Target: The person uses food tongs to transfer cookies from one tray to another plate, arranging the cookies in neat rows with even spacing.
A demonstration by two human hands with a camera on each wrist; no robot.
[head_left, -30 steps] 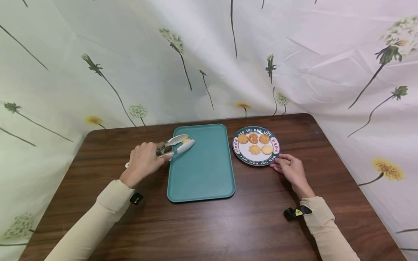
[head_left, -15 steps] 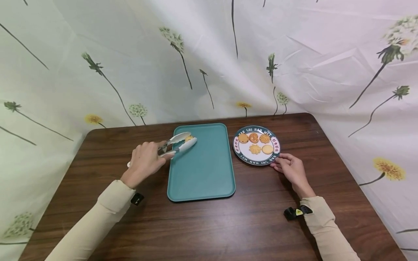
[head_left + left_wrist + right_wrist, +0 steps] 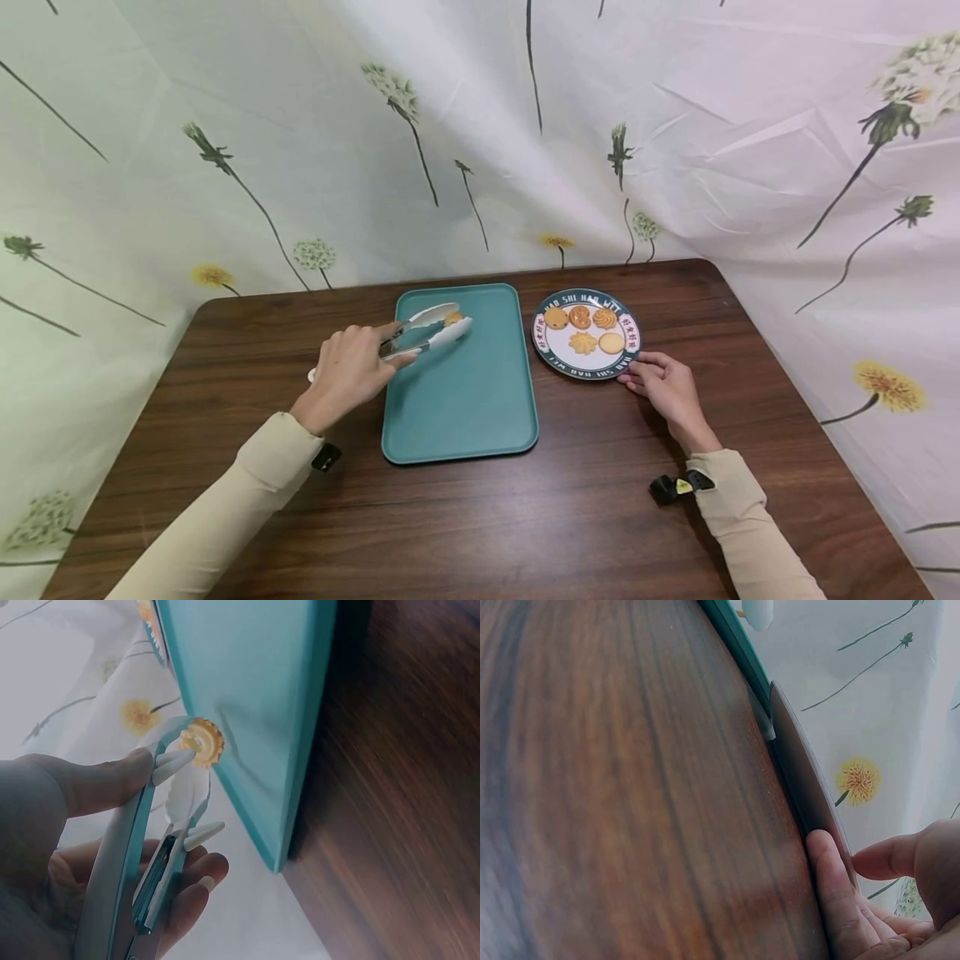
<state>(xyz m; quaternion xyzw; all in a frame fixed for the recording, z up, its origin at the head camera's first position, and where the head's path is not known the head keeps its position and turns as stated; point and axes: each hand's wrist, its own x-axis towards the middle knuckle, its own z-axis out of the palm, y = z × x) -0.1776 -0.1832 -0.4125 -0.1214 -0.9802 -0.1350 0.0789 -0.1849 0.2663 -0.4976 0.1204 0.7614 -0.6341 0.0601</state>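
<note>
My left hand grips a pair of metal tongs with pale tips, thumb on one arm and fingers round the other. Between the tips sits a round, scalloped cookie with a ring-like middle. Tongs and cookie are over the upper left part of the teal tray. At the right, a round plate with a dark green lettered rim bears several cookies, among them a pretzel-shaped one and a star-shaped one. My right hand pinches the plate's lower right rim between thumb and fingers.
The dark wooden table carries the tray and the plate, with a narrow gap between them. Behind the table hangs a white curtain printed with dandelions. Each wrist wears a small black camera.
My left hand has moved right with the tongs and the cookie, farther over the tray. The right hand and the plate have stayed put.
</note>
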